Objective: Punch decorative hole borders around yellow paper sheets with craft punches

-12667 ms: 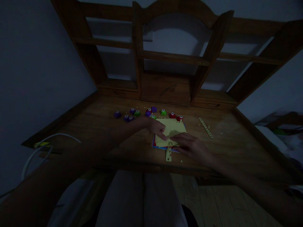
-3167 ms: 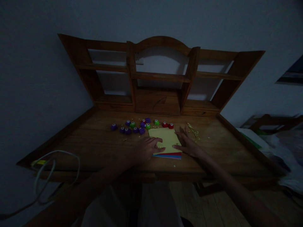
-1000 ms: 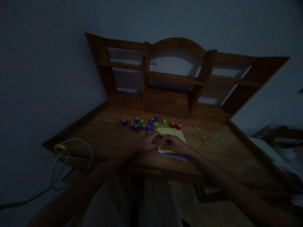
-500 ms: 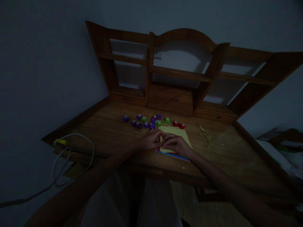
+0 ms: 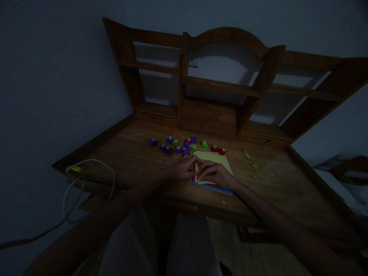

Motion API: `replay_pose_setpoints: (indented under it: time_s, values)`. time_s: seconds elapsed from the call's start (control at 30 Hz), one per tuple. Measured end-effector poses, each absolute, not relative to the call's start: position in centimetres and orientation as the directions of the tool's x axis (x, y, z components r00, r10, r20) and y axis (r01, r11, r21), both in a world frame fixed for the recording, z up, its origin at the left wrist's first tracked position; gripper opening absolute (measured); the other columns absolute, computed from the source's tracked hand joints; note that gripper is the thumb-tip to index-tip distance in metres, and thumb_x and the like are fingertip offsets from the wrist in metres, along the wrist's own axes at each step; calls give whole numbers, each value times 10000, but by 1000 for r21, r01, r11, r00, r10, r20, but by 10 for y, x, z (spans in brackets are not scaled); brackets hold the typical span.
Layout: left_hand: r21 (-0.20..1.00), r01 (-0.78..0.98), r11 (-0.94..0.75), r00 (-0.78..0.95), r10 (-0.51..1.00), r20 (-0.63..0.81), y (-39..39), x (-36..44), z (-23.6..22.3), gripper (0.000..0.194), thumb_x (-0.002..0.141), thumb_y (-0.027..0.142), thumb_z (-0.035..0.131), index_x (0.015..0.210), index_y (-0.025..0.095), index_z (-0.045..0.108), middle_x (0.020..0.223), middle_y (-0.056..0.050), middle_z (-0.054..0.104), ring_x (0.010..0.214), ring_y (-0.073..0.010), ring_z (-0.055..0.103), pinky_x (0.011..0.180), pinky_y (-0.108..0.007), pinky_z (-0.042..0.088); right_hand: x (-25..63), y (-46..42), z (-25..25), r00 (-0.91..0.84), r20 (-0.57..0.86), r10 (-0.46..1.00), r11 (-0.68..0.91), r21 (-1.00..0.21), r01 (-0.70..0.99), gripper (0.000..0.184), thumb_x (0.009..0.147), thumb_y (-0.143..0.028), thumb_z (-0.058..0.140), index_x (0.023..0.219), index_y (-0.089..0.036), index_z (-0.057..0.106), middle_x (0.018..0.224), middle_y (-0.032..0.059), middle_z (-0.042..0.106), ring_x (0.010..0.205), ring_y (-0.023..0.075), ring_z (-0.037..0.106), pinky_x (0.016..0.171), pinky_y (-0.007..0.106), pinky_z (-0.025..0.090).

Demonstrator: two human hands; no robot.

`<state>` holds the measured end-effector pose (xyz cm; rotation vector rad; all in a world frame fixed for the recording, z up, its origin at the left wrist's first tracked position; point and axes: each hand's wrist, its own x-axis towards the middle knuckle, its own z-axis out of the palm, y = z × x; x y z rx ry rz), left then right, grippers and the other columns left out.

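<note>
My left hand (image 5: 185, 167) and my right hand (image 5: 212, 171) meet over a stack of coloured paper (image 5: 214, 156), with a yellow sheet on top and red and blue edges below. Fingers on both hands are bent and pinched together near the stack's left side. Whatever lies between the fingertips is too small and dark to make out. Just beyond the left hand stands a purple piece with a round white eye-like top (image 5: 186, 151). A green piece of the same kind (image 5: 193, 147) is close to it.
Several more purple, green and red pieces (image 5: 222, 151) spread across the desk (image 5: 129, 153). Pale crumbs and a thin yellowish strip (image 5: 250, 162) lie to the right. A white cable (image 5: 99, 164) loops over the left edge. Wooden shelves (image 5: 221, 86) rise behind.
The camera view has shifted slightly. Both hands stay together over the paper, with only small finger movement and no object visibly moved.
</note>
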<state>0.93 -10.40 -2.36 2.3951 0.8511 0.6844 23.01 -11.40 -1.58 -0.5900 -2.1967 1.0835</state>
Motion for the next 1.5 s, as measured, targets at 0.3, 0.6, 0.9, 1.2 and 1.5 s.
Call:
replay_pose_setpoints:
  time_s: [0.3, 0.6, 0.9, 1.2, 1.5]
  values:
    - [581, 429, -691, 684, 669, 291, -102, 6, -28, 340, 859, 402, 570, 1154, 242, 516, 1157, -60, 539, 1109, -233, 462, 961, -361, 362, 236, -115, -17, -671, 292, 682, 532, -827, 181, 171, 788, -349, 696, 907, -229, 724, 945, 48, 666, 913, 184, 620, 840, 346, 491]
    - [597, 435, -674, 677, 682, 276, -102, 7, -29, 362, 847, 416, 578, 1152, 232, 515, 1166, -65, 536, 1134, -246, 452, 968, -369, 359, 236, -111, -20, -700, 318, 640, 542, -832, 117, 177, 793, -387, 684, 862, -237, 747, 905, 49, 658, 869, 176, 616, 803, 336, 502]
    - [600, 448, -663, 676, 690, 258, -100, 7, -31, 349, 835, 378, 601, 1141, 234, 518, 1166, -64, 542, 1129, -241, 459, 979, -371, 356, 241, -111, -17, -739, 274, 615, 524, -843, 123, 203, 785, -404, 687, 870, -231, 752, 917, 55, 656, 874, 179, 618, 806, 335, 507]
    - [598, 446, -666, 676, 689, 263, -103, 7, -26, 331, 838, 365, 593, 1132, 229, 521, 1156, -58, 534, 1114, -238, 458, 969, -361, 356, 244, -109, -19, -722, 304, 621, 554, -822, 131, 189, 801, -379, 677, 884, -222, 742, 949, 61, 651, 906, 175, 617, 820, 330, 505]
    - [601, 429, -674, 680, 679, 276, -101, 7, -29, 356, 835, 364, 598, 1152, 225, 513, 1151, -65, 537, 1124, -238, 456, 974, -363, 357, 252, -105, -16, -778, 234, 583, 515, -847, 131, 191, 780, -386, 698, 872, -228, 756, 978, 62, 632, 916, 180, 604, 841, 345, 499]
